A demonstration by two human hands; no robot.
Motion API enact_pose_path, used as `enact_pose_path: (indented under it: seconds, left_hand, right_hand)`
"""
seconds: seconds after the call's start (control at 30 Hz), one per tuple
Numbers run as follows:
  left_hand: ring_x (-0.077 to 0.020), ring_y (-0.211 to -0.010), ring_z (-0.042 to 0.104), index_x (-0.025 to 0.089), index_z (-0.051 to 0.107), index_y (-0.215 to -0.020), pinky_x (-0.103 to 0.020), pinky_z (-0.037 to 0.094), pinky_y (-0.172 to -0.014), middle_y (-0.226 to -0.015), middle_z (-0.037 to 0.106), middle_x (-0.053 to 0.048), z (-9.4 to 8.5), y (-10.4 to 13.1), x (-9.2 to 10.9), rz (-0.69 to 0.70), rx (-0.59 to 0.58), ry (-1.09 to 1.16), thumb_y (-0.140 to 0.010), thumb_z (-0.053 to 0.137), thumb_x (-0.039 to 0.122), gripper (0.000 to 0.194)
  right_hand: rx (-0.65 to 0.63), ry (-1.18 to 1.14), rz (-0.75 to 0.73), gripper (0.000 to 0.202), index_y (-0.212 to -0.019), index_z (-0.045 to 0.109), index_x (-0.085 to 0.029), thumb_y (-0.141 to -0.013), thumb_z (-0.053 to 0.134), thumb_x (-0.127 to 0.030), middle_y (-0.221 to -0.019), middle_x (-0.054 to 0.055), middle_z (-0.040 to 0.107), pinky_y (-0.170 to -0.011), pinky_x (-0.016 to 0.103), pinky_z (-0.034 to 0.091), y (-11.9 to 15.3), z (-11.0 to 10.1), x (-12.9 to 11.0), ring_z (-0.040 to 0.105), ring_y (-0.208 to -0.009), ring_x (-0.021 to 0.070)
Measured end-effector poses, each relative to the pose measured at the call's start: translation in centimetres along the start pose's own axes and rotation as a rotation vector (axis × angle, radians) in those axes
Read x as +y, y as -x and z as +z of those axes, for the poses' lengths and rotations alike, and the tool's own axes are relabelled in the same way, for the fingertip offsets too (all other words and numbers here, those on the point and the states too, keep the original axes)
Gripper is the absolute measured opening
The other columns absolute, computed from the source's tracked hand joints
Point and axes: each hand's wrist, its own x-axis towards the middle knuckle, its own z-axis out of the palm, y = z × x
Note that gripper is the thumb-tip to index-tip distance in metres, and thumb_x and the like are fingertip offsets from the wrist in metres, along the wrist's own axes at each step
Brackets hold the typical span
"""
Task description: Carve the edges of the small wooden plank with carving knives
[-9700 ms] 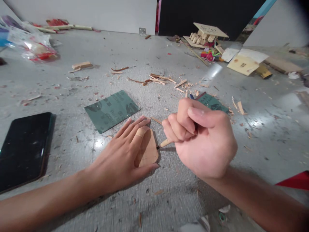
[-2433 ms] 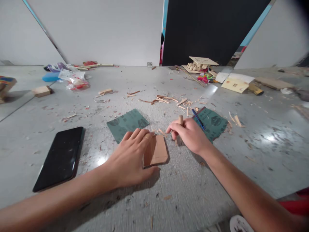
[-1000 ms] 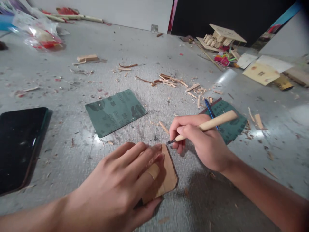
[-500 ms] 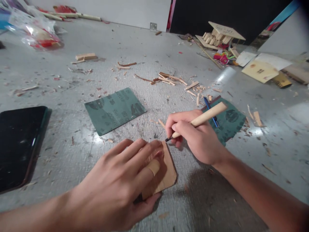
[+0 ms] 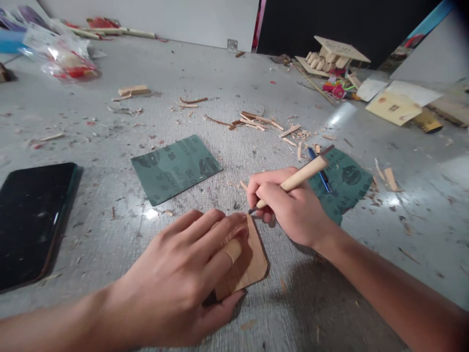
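A small wooden piece with rounded corners [image 5: 252,264] lies on the grey table, partly covered by my left hand [image 5: 190,269]. The left fingers press on its top and the thumb is at its lower edge; one finger wears a tan band. My right hand [image 5: 289,205] grips a wooden-handled carving tool [image 5: 304,175] like a pen. The tool's dark tip meets the far corner of the wooden piece, close to my left fingertips.
Green sandpaper sheets [image 5: 176,170] lie behind and at right, the right one under a blue pen [image 5: 320,171]. A black phone [image 5: 32,220] is at left. Wood shavings [image 5: 256,120], a plastic bag [image 5: 62,54] and a stack of wood pieces [image 5: 330,58] lie farther back.
My right hand and the tool have shifted slightly left, with the handle's end a little lower. My left hand stays on the wooden piece. The view has shifted slightly.
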Motion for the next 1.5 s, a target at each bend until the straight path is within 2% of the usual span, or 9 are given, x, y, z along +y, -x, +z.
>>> enact_pose_path:
  seconds: [0.47, 0.6, 0.9, 1.13, 1.33, 1.5]
  left_hand:
    - [-0.0361, -0.101, 0.065, 0.009, 0.064, -0.113, -0.053, 0.059, -0.071, -0.127, 0.067, -0.020, 0.0, 0.1, 0.0, 0.003, 0.005, -0.009, -0.085, 0.065, 0.035, 0.038]
    - [-0.0365, -0.101, 0.065, 0.008, 0.063, -0.116, -0.054, 0.059, -0.070, -0.128, 0.066, -0.020, 0.1, -0.1, -0.1, 0.005, 0.000, -0.010, -0.085, 0.065, 0.035, 0.041]
    - [-0.0369, -0.103, 0.065, 0.009, 0.061, -0.117, -0.055, 0.060, -0.072, -0.127, 0.066, -0.020, 0.0, -0.1, 0.1, 0.007, 0.000, -0.023, -0.085, 0.065, 0.033, 0.041]
    - [-0.0357, -0.106, 0.064, 0.008, 0.061, -0.117, -0.054, 0.061, -0.077, -0.127, 0.065, -0.020, 0.0, -0.1, 0.1, 0.004, 0.006, -0.002, -0.084, 0.065, 0.032, 0.041]
    - [-0.0365, -0.105, 0.065, 0.009, 0.061, -0.117, -0.055, 0.060, -0.076, -0.127, 0.065, -0.021, 0.1, -0.1, 0.0, 0.009, 0.001, 0.004, -0.086, 0.064, 0.032, 0.039]
    - [-0.0367, -0.104, 0.065, 0.008, 0.061, -0.118, -0.055, 0.061, -0.074, -0.128, 0.064, -0.021, 0.0, -0.2, 0.1, 0.014, 0.007, 0.005, -0.086, 0.063, 0.031, 0.039]
  right_hand:
    - [-0.004, 0.005, 0.037, 0.029, -0.060, 0.058, -0.016, -0.085, 0.045, -0.020, -0.051, -0.003, 0.051, -0.049, 0.023, 0.029, -0.2, 0.0, 0.1, 0.045, -0.051, 0.0077]
    - [-0.038, -0.001, 0.043, 0.029, -0.060, 0.056, -0.016, -0.086, 0.045, -0.021, -0.052, -0.003, 0.049, -0.048, 0.024, 0.027, -0.3, 0.0, 0.1, 0.043, -0.051, 0.0080]
    - [-0.055, 0.027, 0.004, 0.030, -0.059, 0.054, -0.016, -0.086, 0.042, -0.017, -0.047, -0.004, 0.044, -0.047, 0.027, 0.022, -0.4, 0.1, -0.1, 0.039, -0.047, 0.0075]
    - [-0.085, 0.208, -0.113, 0.032, -0.055, 0.049, -0.017, -0.087, 0.043, -0.018, -0.049, -0.004, 0.044, -0.050, 0.030, 0.023, -0.7, 0.2, -0.5, 0.039, -0.051, 0.0091]
    - [-0.081, 0.173, -0.076, 0.035, -0.054, 0.048, -0.018, -0.088, 0.040, -0.017, -0.046, -0.003, 0.041, -0.050, 0.032, 0.020, -0.9, 0.3, -0.3, 0.035, -0.048, 0.0104]
    - [-0.075, 0.150, -0.118, 0.035, -0.054, 0.046, -0.019, -0.088, 0.041, -0.015, -0.049, -0.003, 0.042, -0.052, 0.030, 0.025, -1.2, 0.3, 0.1, 0.038, -0.051, 0.0109]
